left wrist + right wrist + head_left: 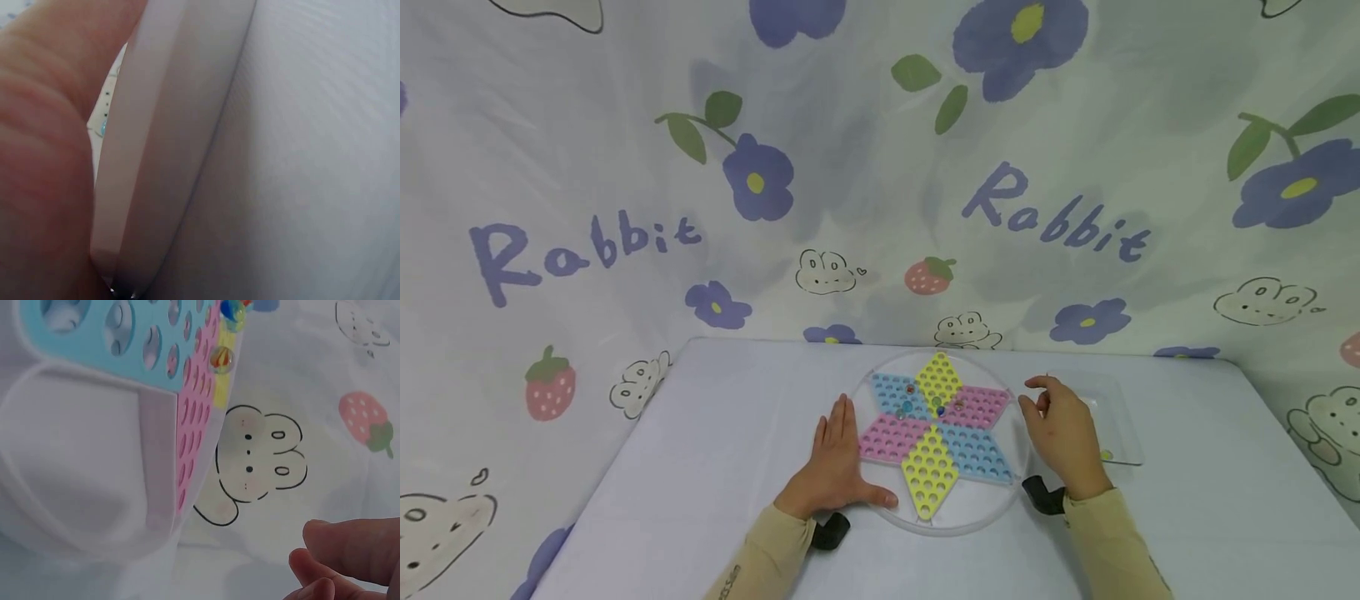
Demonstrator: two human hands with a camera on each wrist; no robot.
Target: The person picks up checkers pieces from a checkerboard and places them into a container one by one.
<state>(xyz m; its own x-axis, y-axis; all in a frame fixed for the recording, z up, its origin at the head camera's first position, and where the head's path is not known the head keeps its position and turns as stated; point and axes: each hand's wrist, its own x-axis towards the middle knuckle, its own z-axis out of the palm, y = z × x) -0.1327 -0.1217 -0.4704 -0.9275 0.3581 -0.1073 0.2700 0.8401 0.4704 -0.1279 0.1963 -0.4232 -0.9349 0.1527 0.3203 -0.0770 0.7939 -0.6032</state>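
A round white Chinese checkers board (pixel 887 521) lies on the table with a six-pointed star of yellow, pink and blue holed sections. Several glass marbles (pixel 907 407) sit around its middle and upper left part. My left hand (pixel 835 471) rests along the board's left rim, fingers straight and thumb spread to the near edge. In the left wrist view, the palm lies close to the board's pale side wall (pixel 156 125). Beyond the right rim is my right hand (pixel 1063 433), raised with loosely bent fingers; no marble shows between its fingertips in the right wrist view.
A clear plastic tray (pixel 1120 417) stands right of the board, partly behind the right hand, with a yellow-green marble (pixel 1107 455) in its near part. A white cloth (pixel 700 483) covers the table. A patterned curtain (pixel 865 192) hangs behind the far edge.
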